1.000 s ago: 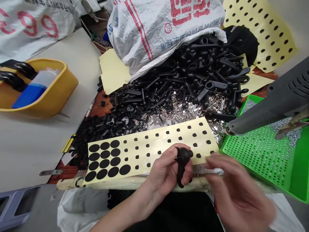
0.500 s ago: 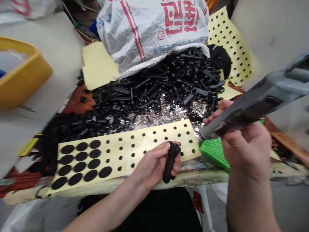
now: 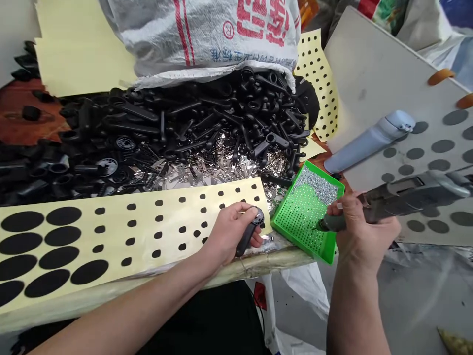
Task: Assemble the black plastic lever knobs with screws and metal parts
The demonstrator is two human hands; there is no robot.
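Observation:
My left hand [image 3: 229, 230] is closed around a black plastic crank handle [image 3: 243, 241], its round end with a disc facing up under my thumb. It hovers above the right end of a yellow sheet [image 3: 114, 231] of black stickers, large ovals at left and small dots at right. My right hand [image 3: 364, 239] grips a grey electric screwdriver [image 3: 414, 197], fingers wrapped near its front end. The bit points left, over the green perforated tray [image 3: 308, 240]. Small silvery screws [image 3: 322, 187] lie heaped in the tray's far part.
Behind the sheet lie a heap of black plastic handles [image 3: 140, 111] and loose metal clips [image 3: 221, 160]. A white woven sack [image 3: 155, 37] rests on the heap. A grey-blue cylinder [image 3: 364, 145] lies at right by a leaning board [image 3: 351, 64] with grey dots.
The view has swung right and closer. The screwdriver has come down from a raised tilt, its bit now over the green tray. My left hand has turned the handle, showing its disc.

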